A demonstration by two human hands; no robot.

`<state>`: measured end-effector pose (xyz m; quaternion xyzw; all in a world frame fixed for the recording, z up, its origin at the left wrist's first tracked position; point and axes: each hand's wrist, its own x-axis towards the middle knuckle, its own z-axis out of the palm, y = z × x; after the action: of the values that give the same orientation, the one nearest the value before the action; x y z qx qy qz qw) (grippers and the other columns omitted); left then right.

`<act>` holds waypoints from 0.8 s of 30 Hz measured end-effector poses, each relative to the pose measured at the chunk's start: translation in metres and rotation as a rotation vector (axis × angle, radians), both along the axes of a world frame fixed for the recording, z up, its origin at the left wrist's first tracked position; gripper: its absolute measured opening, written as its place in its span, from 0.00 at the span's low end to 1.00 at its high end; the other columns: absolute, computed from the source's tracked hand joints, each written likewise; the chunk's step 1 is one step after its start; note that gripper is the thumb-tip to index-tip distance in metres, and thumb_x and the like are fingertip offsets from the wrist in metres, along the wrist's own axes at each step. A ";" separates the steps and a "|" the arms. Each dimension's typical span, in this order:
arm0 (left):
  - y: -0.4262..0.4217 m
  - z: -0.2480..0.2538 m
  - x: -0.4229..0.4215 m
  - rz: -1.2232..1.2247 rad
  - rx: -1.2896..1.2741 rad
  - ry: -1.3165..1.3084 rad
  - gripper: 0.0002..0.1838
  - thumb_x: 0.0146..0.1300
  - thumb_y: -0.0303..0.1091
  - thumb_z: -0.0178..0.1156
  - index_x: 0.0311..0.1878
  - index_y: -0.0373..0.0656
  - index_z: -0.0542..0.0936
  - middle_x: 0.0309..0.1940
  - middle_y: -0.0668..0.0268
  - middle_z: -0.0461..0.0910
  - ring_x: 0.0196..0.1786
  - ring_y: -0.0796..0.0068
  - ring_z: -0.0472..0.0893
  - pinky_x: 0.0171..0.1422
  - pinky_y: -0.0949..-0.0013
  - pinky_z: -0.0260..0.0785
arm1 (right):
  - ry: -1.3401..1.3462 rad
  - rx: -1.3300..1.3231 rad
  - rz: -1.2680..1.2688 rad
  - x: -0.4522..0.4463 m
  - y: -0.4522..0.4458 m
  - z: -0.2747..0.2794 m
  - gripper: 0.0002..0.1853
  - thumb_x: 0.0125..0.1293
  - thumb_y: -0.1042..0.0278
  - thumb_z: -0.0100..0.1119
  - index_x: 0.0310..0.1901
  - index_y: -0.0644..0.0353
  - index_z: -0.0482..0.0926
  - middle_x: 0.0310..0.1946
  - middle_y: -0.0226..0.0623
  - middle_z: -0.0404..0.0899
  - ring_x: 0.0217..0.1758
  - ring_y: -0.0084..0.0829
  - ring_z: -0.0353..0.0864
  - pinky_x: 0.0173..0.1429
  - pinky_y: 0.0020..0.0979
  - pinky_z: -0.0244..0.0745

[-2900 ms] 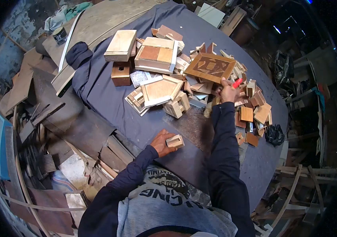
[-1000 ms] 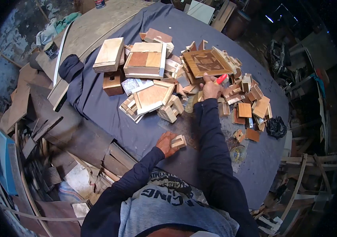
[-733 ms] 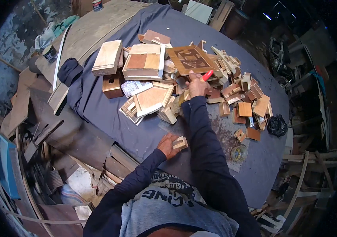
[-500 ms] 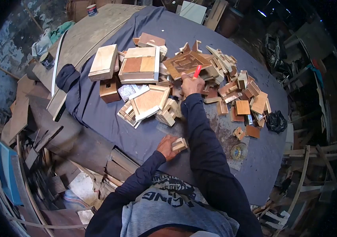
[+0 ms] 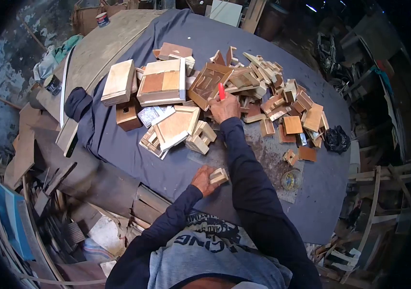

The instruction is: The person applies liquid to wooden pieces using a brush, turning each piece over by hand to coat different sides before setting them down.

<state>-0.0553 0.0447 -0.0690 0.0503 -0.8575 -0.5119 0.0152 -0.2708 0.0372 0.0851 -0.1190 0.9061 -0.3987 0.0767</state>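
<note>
My left hand [image 5: 202,180] is closed around a small slotted wooden block [image 5: 219,176] low over the cloth-covered table, close to my body. Farther forward, my right hand [image 5: 224,108] grips a red-handled tool [image 5: 221,91] and is at the near edge of a brown wooden box with an inlaid pattern [image 5: 210,83]. The fingers on that edge are partly hidden. This box rests among a pile of small wooden pieces [image 5: 263,72]. Left of it stand a box with a two-tone lid [image 5: 162,82] and a pale frame-like piece [image 5: 176,126].
A dark grey cloth [image 5: 152,166] covers the table. A pale wooden box [image 5: 118,82] stands at the left, with a dark cap [image 5: 78,103] beyond it. On the right are a black plastic bag [image 5: 336,139] and a round glass dish [image 5: 291,180].
My right hand has moved left with the red-handled tool. The patterned box has shifted left and now sits tilted beside the lidded box. My left hand keeps its block.
</note>
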 end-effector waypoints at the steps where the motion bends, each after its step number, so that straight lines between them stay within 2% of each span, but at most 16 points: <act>1: 0.001 0.005 -0.001 -0.005 0.004 -0.018 0.31 0.47 0.33 0.67 0.58 0.38 0.75 0.45 0.52 0.74 0.52 0.50 0.74 0.59 0.56 0.67 | -0.040 0.003 0.009 -0.005 0.003 -0.008 0.19 0.53 0.56 0.64 0.42 0.60 0.82 0.39 0.53 0.83 0.46 0.52 0.82 0.54 0.45 0.74; 6: 0.007 -0.001 -0.004 -0.020 -0.019 -0.036 0.32 0.47 0.35 0.68 0.58 0.38 0.75 0.46 0.52 0.74 0.53 0.50 0.74 0.59 0.55 0.67 | -0.094 -0.034 0.046 -0.007 0.014 -0.018 0.20 0.55 0.53 0.63 0.43 0.60 0.82 0.41 0.53 0.83 0.48 0.52 0.82 0.55 0.44 0.74; 9: 0.011 -0.004 -0.004 -0.014 -0.006 -0.049 0.31 0.47 0.35 0.67 0.58 0.38 0.75 0.46 0.53 0.74 0.53 0.50 0.74 0.59 0.55 0.67 | -0.100 -0.019 0.043 -0.015 0.018 -0.034 0.19 0.56 0.54 0.62 0.42 0.60 0.83 0.39 0.54 0.83 0.46 0.51 0.82 0.53 0.44 0.75; 11: 0.013 -0.006 -0.004 0.019 0.073 -0.020 0.29 0.46 0.30 0.66 0.55 0.38 0.76 0.43 0.50 0.73 0.51 0.45 0.73 0.58 0.53 0.66 | 0.037 -0.204 0.007 -0.030 0.029 -0.062 0.14 0.59 0.56 0.64 0.32 0.62 0.81 0.22 0.41 0.83 0.25 0.32 0.84 0.40 0.33 0.77; 12: 0.013 -0.006 -0.004 0.021 0.075 -0.019 0.29 0.46 0.30 0.66 0.55 0.38 0.76 0.43 0.50 0.73 0.51 0.45 0.73 0.58 0.53 0.66 | 0.038 -0.202 0.009 -0.037 0.037 -0.060 0.14 0.59 0.56 0.64 0.32 0.62 0.81 0.22 0.41 0.83 0.25 0.32 0.84 0.40 0.33 0.77; 14: 0.011 -0.005 -0.003 0.001 -0.006 -0.031 0.30 0.48 0.36 0.68 0.57 0.37 0.76 0.45 0.52 0.74 0.52 0.49 0.75 0.59 0.55 0.68 | 0.026 -0.254 -0.184 -0.052 0.057 -0.053 0.17 0.57 0.55 0.65 0.33 0.63 0.81 0.26 0.41 0.84 0.25 0.32 0.84 0.39 0.33 0.77; 16: 0.008 -0.002 -0.001 -0.008 0.002 -0.042 0.30 0.48 0.36 0.69 0.56 0.37 0.76 0.45 0.52 0.74 0.52 0.49 0.75 0.58 0.55 0.68 | 0.119 -0.125 -0.311 -0.058 0.071 -0.025 0.22 0.54 0.49 0.64 0.36 0.63 0.84 0.33 0.53 0.84 0.40 0.48 0.84 0.48 0.42 0.76; 18: 0.008 0.002 -0.001 -0.019 0.011 -0.051 0.30 0.48 0.36 0.69 0.56 0.37 0.76 0.45 0.51 0.74 0.52 0.49 0.75 0.58 0.55 0.68 | 0.184 -0.093 -0.362 -0.087 0.081 -0.042 0.24 0.53 0.47 0.64 0.37 0.64 0.84 0.30 0.51 0.84 0.38 0.48 0.84 0.47 0.41 0.76; 20: 0.009 0.007 0.000 0.002 0.040 -0.076 0.30 0.46 0.31 0.67 0.57 0.39 0.76 0.45 0.49 0.73 0.52 0.46 0.73 0.59 0.54 0.66 | 0.247 -0.066 -0.413 -0.114 0.085 -0.053 0.25 0.53 0.45 0.64 0.37 0.65 0.84 0.28 0.48 0.84 0.35 0.48 0.84 0.47 0.41 0.76; 22: 0.011 0.006 0.001 0.010 0.041 -0.069 0.31 0.46 0.31 0.67 0.57 0.39 0.76 0.45 0.49 0.73 0.52 0.46 0.73 0.59 0.54 0.66 | -0.064 -0.100 -0.456 -0.124 0.081 -0.041 0.30 0.52 0.40 0.64 0.38 0.66 0.84 0.29 0.45 0.85 0.35 0.45 0.84 0.45 0.40 0.76; 23: 0.012 0.006 0.001 0.012 0.046 -0.065 0.31 0.46 0.31 0.67 0.58 0.39 0.76 0.45 0.49 0.73 0.52 0.46 0.73 0.59 0.54 0.66 | -0.170 -0.142 -0.422 -0.126 0.081 -0.037 0.35 0.52 0.35 0.63 0.37 0.69 0.83 0.33 0.46 0.85 0.36 0.41 0.84 0.43 0.39 0.77; 24: 0.011 0.008 0.001 0.011 0.042 -0.062 0.31 0.46 0.31 0.67 0.58 0.39 0.76 0.45 0.49 0.73 0.52 0.46 0.73 0.59 0.54 0.66 | -0.168 -0.147 -0.423 -0.124 0.077 -0.031 0.35 0.52 0.35 0.63 0.37 0.69 0.83 0.33 0.46 0.85 0.36 0.41 0.84 0.43 0.39 0.77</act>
<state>-0.0541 0.0554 -0.0613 0.0712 -0.8464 -0.5277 -0.0095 -0.3944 0.1140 0.0539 0.1016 0.8698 -0.4793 0.0577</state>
